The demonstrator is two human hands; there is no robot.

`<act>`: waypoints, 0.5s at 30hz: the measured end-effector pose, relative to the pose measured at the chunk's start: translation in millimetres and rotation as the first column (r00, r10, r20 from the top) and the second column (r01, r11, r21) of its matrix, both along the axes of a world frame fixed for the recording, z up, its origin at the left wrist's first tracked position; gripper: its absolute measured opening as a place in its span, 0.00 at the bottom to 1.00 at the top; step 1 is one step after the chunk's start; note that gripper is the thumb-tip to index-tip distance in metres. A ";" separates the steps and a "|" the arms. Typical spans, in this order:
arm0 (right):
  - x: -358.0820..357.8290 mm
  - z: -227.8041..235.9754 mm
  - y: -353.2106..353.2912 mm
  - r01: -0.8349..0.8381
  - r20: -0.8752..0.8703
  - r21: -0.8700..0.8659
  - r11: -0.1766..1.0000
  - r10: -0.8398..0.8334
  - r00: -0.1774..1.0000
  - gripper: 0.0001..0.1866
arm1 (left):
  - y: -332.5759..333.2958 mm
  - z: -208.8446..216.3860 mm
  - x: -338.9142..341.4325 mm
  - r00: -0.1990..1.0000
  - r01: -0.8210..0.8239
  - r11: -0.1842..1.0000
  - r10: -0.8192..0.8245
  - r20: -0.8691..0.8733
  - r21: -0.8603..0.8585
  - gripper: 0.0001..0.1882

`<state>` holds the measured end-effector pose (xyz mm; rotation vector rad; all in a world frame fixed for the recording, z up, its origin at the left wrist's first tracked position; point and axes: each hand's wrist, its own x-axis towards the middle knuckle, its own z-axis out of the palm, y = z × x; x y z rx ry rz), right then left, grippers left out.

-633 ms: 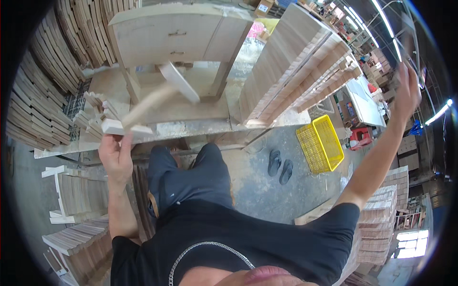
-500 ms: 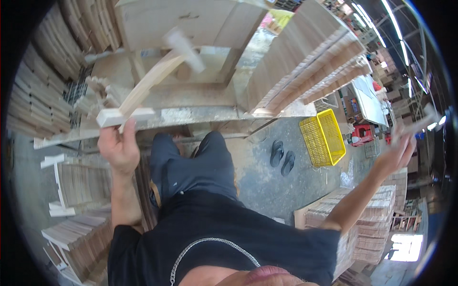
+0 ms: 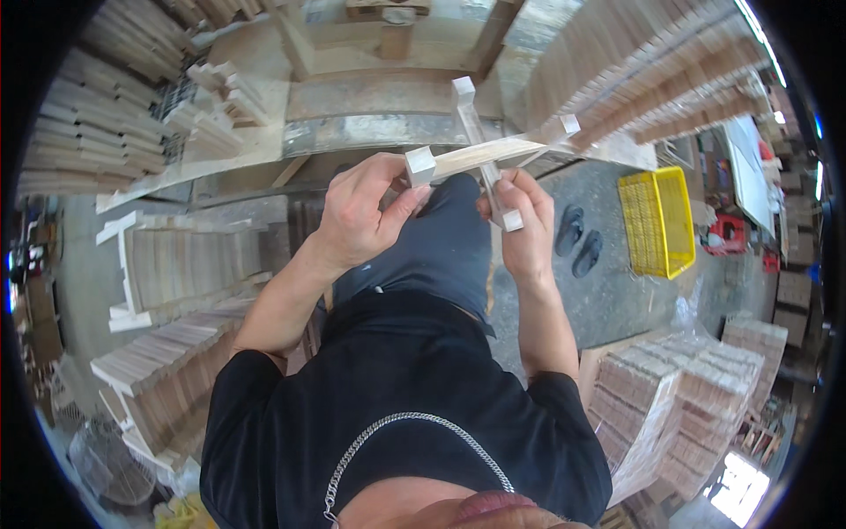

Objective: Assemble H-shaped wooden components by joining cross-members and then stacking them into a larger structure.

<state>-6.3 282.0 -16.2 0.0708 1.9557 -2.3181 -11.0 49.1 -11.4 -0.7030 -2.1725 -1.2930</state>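
Both hands have come together, left hand (image 3: 357, 216) gripping one wooden piece (image 3: 480, 157), right hand (image 3: 522, 231) another (image 3: 480, 150).

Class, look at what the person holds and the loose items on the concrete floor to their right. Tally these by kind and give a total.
Wooden pieces held in the hands: 2 (left hand on the long piece, right hand on the crossing piece)
Yellow crates: 1
Dark sandals: 2
Total: 5

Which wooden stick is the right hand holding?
The upright stick, gripped by the right hand. The long stick crossing it sideways is in the left hand.
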 end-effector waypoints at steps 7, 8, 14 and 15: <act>-18.4 -8.3 -20.7 -0.146 0.016 -0.118 0.982 0.149 0.989 0.11 | -24.0 -13.3 9.9 0.992 -0.125 0.987 0.128 0.022 -0.102 0.14; -22.2 -10.1 -22.9 -0.161 0.020 -0.117 0.980 0.164 0.986 0.11 | -24.8 -13.9 7.9 0.991 -0.131 0.985 0.134 0.025 -0.113 0.13; -29.5 -8.9 -40.8 -0.113 0.034 -0.221 0.969 0.123 0.992 0.10 | -24.6 -25.7 -0.6 0.967 -0.237 0.960 0.218 -0.135 -0.148 0.14; -33.0 -10.4 -40.7 -0.114 0.037 -0.222 0.968 0.125 0.991 0.10 | -23.6 -30.7 -2.7 0.967 -0.238 0.960 0.219 -0.133 -0.150 0.14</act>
